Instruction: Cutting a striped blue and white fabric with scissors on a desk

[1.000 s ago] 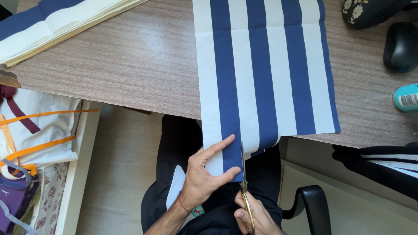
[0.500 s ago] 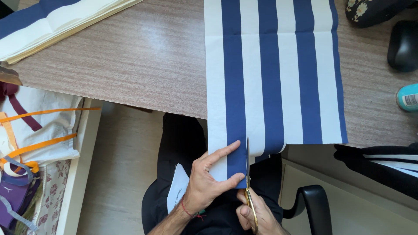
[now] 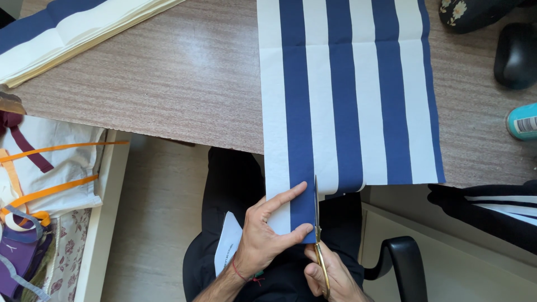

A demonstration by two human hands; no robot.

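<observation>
Here we look down on a brown wooden table (image 3: 184, 78) and go across from nine o'clock to three. At nine o'clock a white bag (image 3: 61, 162) with orange straps sits by a white shelf edge, and up at eleven o'clock a folded stack of cream and blue cloth (image 3: 67, 28) lies on the table's corner. Toward the middle, at about six o'clock, our left hand (image 3: 268, 237) pinches the hanging end of the blue and white striped fabric (image 3: 347, 95): the thumb lies on top near the cut edge, the forefinger stretches out along a blue stripe, and the other fingers are curled beneath, so the grip is narrow and closed on the cloth. The fabric itself runs from twelve o'clock down over the table's near edge, its lower end drooping over our lap. Just beside the left thumb, our right hand (image 3: 327, 277) holds gold-coloured scissors (image 3: 318, 223), fingers closed round the handles; the blades point toward twelve o'clock, nearly together, with the tip at the boundary between a blue and a white stripe. At four o'clock a black chair armrest (image 3: 400, 260) shows. At two o'clock a dark computer mouse (image 3: 516, 56) rests on the table, and at three o'clock a teal can (image 3: 523, 120) lies at the frame's edge.
</observation>
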